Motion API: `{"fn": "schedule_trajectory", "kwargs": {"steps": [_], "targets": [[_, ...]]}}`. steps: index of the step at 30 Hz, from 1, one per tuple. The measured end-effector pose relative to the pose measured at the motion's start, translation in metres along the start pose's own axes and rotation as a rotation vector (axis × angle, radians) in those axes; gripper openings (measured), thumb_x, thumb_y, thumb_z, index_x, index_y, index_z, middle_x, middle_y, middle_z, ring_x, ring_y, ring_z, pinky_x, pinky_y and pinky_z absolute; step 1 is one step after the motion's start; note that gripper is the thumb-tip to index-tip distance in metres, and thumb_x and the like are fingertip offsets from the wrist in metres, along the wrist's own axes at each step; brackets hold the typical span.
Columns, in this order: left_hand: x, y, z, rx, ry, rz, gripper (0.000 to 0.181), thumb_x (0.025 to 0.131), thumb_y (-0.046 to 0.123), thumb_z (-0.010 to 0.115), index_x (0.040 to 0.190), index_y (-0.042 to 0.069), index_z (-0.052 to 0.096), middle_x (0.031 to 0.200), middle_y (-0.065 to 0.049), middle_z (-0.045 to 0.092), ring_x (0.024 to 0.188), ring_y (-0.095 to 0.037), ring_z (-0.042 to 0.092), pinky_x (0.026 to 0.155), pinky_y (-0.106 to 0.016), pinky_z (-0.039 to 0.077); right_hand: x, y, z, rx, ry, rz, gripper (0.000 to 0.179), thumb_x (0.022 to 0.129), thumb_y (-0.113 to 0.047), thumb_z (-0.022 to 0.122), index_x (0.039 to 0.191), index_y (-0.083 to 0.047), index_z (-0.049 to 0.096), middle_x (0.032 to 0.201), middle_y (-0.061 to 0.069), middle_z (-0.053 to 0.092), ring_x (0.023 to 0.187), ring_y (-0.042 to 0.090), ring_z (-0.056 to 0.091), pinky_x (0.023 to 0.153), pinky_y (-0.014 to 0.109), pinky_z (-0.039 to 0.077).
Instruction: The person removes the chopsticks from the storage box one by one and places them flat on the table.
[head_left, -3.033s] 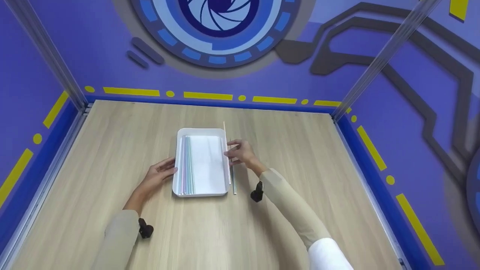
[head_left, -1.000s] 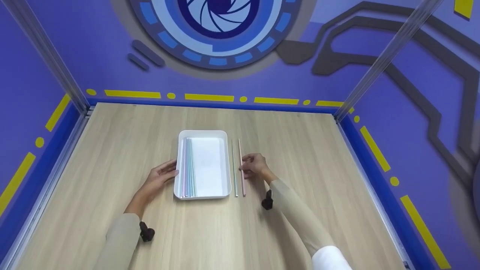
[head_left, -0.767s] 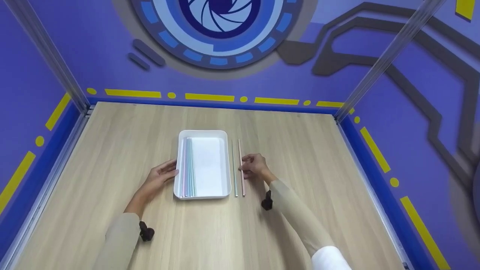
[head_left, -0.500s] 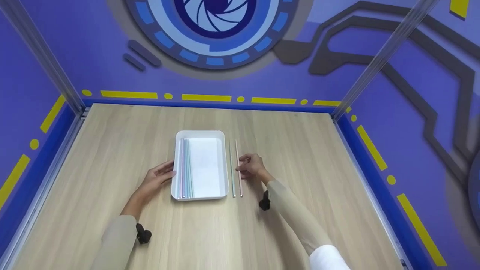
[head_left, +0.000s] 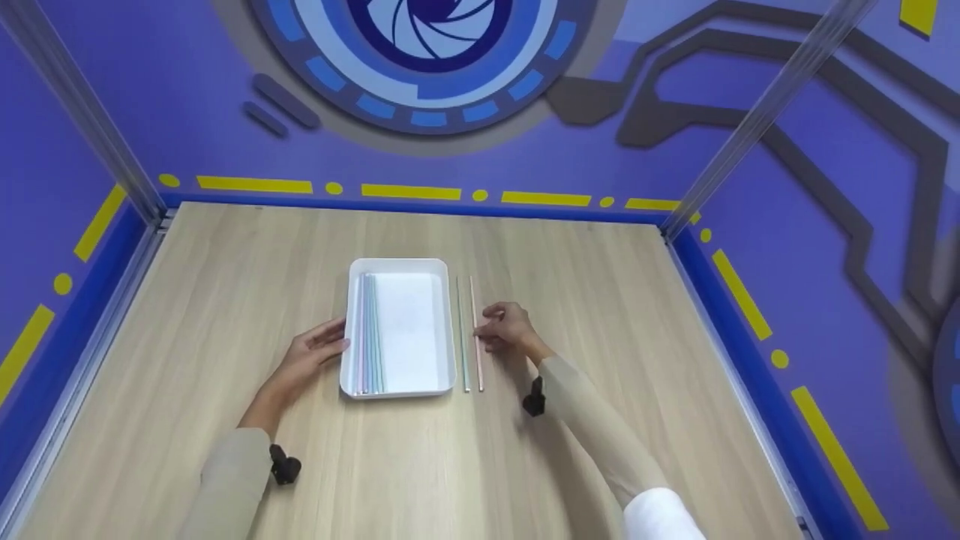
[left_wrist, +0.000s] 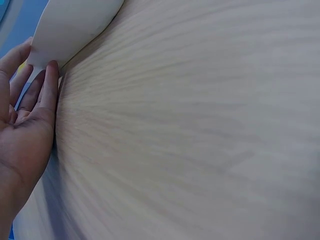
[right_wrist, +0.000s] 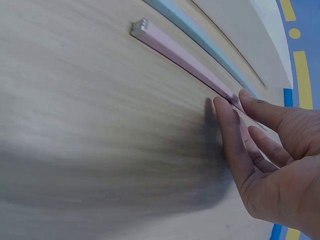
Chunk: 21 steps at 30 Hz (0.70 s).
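A white tray (head_left: 412, 337) stands mid-table, with several pastel chopsticks (head_left: 370, 337) lying lengthwise along its left side. My left hand (head_left: 307, 356) rests against the tray's left wall, fingers extended; the left wrist view shows the fingertips (left_wrist: 51, 65) at its outer side. On the table right of the tray lie a green-blue chopstick (head_left: 463, 337) and, parallel to it, a pink chopstick (head_left: 478, 360). My right hand (head_left: 510, 328) is at the pink chopstick, thumb on one side and a finger on the other, loosely parted. Its silvery thick end (right_wrist: 140, 27) shows in the right wrist view.
The wooden table (head_left: 405, 465) meets a purple back wall (head_left: 420, 165) with yellow markings. Metal posts (head_left: 750, 142) stand at the back corners. Side walls bound the table left and right.
The pink chopstick has gone from above the tray's right rim, in my right hand, down onto the table beside the green-blue one. My right fingers have since loosened slightly; my left hand has stayed put.
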<state>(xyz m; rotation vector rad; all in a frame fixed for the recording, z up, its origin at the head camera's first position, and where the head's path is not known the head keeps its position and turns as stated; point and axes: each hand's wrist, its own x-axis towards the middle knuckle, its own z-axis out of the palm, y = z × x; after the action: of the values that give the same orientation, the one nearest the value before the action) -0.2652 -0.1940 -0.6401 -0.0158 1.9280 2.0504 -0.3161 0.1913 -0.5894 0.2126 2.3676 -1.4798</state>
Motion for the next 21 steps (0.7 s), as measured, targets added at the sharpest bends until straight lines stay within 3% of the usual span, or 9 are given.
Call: {"fn": "schedule_trajectory", "kwargs": {"steps": [5,11,16,21], "targets": [[0.002,0.000,0.000,-0.007,-0.013,0.002,0.067,0.100,0.018,0.067,0.158,0.004,0.036,0.162,-0.021,0.038,0.149,-0.035,0.038,0.106,-0.016,0.051,-0.002,-0.009,-0.015,0.019,0.006,-0.019,0.043,0.090,0.003,0.071,0.131,0.007,0.058,0.105,0.023,0.073,0.073,0.028,0.074,0.073,0.043,0.067],[-0.001,0.002,-0.002,0.009,-0.030,0.001,0.068,0.101,0.021,0.066,0.159,0.005,0.034,0.164,-0.019,0.035,0.152,-0.034,0.035,0.108,-0.016,0.049,-0.005,-0.023,-0.027,-0.052,-0.001,-0.064,0.045,0.092,-0.002,0.072,0.133,0.008,0.059,0.094,0.017,0.073,0.089,0.036,0.076,0.078,0.041,0.067],[-0.001,0.000,-0.002,0.015,-0.020,-0.001,0.069,0.100,0.024,0.068,0.158,0.006,0.035,0.164,-0.018,0.037,0.151,-0.034,0.037,0.106,-0.015,0.050,-0.008,-0.036,-0.028,-0.056,-0.017,-0.093,0.044,0.092,-0.003,0.072,0.133,0.009,0.058,0.101,0.021,0.075,0.093,0.035,0.076,0.090,0.050,0.064],[-0.001,-0.001,-0.001,0.009,-0.016,-0.002,0.069,0.100,0.023,0.068,0.158,0.006,0.035,0.164,-0.018,0.037,0.150,-0.033,0.038,0.105,-0.015,0.051,-0.007,-0.050,-0.021,-0.064,-0.038,-0.116,0.044,0.093,-0.006,0.073,0.132,0.008,0.058,0.098,0.017,0.075,0.091,0.032,0.076,0.091,0.053,0.063]]}}
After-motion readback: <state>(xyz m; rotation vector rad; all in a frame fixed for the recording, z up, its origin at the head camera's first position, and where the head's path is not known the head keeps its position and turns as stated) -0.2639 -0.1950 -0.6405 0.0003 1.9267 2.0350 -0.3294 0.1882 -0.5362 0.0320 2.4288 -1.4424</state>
